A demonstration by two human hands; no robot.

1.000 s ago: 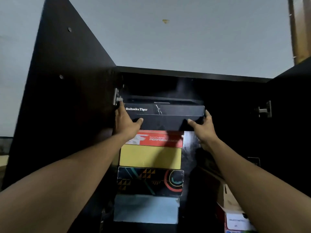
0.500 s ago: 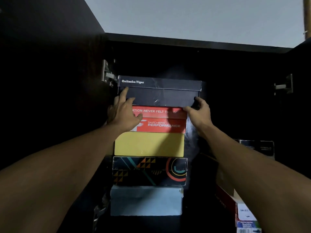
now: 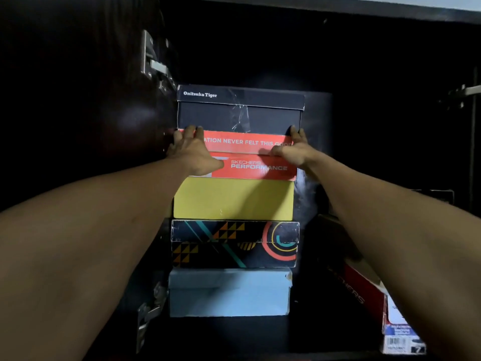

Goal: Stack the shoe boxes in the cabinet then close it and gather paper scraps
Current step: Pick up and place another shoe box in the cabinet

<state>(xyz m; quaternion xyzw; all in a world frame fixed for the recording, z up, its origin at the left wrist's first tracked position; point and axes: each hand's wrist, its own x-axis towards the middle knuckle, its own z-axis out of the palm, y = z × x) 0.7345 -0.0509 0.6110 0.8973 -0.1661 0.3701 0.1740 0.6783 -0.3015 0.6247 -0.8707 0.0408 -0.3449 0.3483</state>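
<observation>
A black Onitsuka Tiger shoe box (image 3: 239, 110) sits on top of a stack in the dark cabinet (image 3: 260, 43). Under it are a red Skechers box (image 3: 250, 155), a yellow box (image 3: 234, 199), a black patterned box (image 3: 234, 244) and a pale blue box (image 3: 229, 293). My left hand (image 3: 191, 152) lies flat on the red box's left end, fingertips touching the black box's lower left corner. At the lower right corner my right hand (image 3: 291, 147) does the same. Neither hand grips anything.
The left cabinet door (image 3: 78, 100) stands open, with metal hinges (image 3: 153, 61) at its inner edge. Another red and white Skechers box (image 3: 369, 295) leans at the lower right inside the cabinet. A right-door hinge (image 3: 466, 93) shows at the far right.
The black box went from being held up to resting on the red box. My fingers slid down to its bottom edge. The view dropped, so the ceiling left the frame.
</observation>
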